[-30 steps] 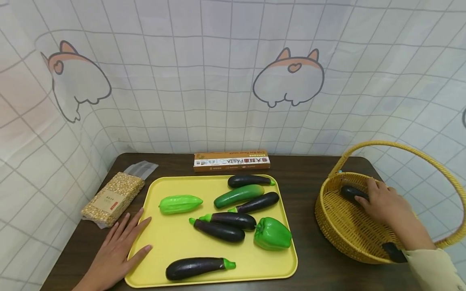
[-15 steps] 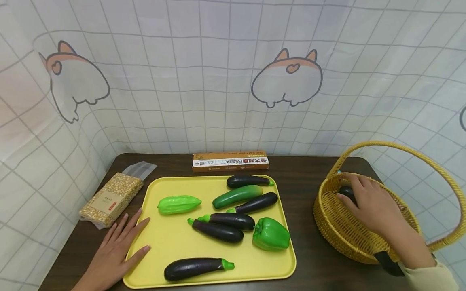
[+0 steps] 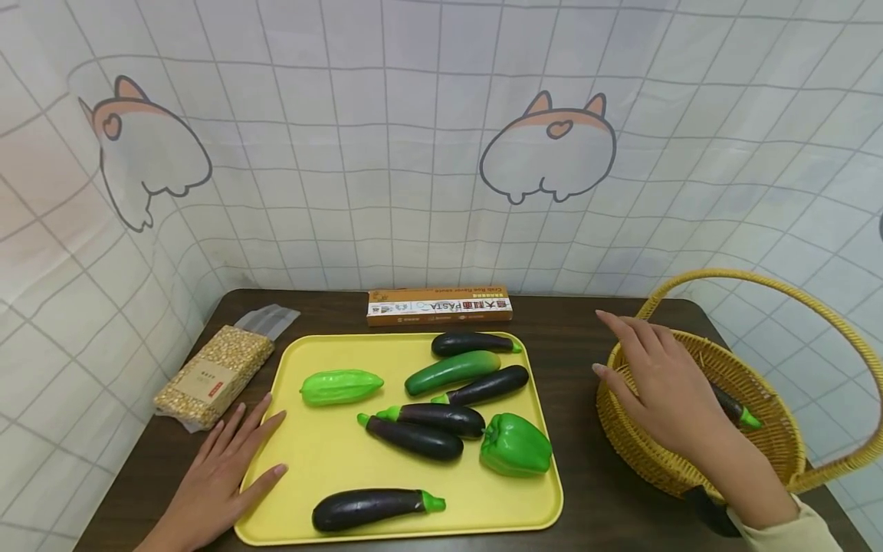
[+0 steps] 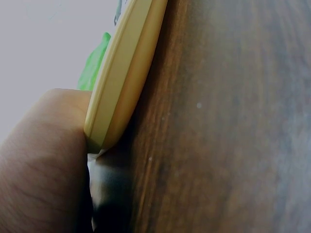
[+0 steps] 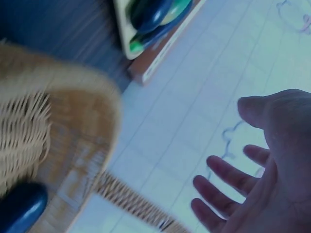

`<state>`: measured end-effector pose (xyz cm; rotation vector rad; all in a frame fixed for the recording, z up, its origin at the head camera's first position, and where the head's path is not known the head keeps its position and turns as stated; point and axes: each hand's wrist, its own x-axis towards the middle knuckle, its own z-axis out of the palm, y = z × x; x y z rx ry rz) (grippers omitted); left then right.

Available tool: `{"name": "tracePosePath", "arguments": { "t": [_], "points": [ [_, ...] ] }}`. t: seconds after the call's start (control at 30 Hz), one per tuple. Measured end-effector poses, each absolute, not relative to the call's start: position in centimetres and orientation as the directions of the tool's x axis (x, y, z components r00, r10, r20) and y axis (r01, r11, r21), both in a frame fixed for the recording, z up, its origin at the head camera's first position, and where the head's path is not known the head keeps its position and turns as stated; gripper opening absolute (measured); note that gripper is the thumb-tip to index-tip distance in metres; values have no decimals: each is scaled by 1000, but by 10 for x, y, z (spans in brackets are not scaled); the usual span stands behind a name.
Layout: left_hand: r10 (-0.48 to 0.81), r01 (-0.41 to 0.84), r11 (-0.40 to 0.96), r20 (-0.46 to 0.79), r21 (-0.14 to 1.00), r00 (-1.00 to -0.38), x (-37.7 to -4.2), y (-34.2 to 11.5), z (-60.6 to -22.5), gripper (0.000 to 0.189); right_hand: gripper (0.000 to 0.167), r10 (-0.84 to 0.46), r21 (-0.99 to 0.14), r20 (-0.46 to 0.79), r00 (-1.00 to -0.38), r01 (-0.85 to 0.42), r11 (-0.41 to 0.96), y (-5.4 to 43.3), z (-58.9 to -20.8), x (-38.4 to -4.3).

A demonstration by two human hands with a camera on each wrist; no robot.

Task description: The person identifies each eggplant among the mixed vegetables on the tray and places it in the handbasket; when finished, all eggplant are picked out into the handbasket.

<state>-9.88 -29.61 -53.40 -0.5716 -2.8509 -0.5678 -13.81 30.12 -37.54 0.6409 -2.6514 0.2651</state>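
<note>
My left hand [image 3: 219,477] lies spread at the left rim of the yellow tray [image 3: 290,491], thumb and fingertips over its edge. My right hand [image 3: 662,383] is raised above the left side of the wicker basket [image 3: 624,433], fingers extended and nothing in the grasp. In the basket lies an eggplant [image 3: 736,406], partly hidden behind that hand; its dark end [image 5: 22,206] shows in the right wrist view. On the tray are several more eggplants [image 3: 379,509], a green cucumber [image 3: 451,372], a light green bitter melon [image 3: 341,387] and a green bell pepper [image 3: 516,445].
A pasta box [image 3: 438,306] lies behind the tray against the patterned cloth backdrop [image 3: 428,153]. Left of the tray is a bag of yellow grains [image 3: 214,376]. The basket's tall handle [image 3: 821,310] arches up on the right side of the dark table [image 3: 559,345].
The right hand has let go of the eggplant, which now lies in the basket, and has moved up and left over the basket rim. The left hand stays put.
</note>
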Motion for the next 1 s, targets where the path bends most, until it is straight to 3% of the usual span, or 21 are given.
{"name": "tracePosePath", "arguments": {
  "t": [0.5, 1.0],
  "points": [
    [332, 402, 852, 246, 337, -911, -99, -297, -536, 74, 76, -526, -116, 448, -723, -630, 768, 229, -386, -143],
    [330, 400, 853, 247, 336, -911, -98, -296, -535, 73, 73, -631, -264, 402, -664, -743, 615, 157, -407, -119]
  ]
}}
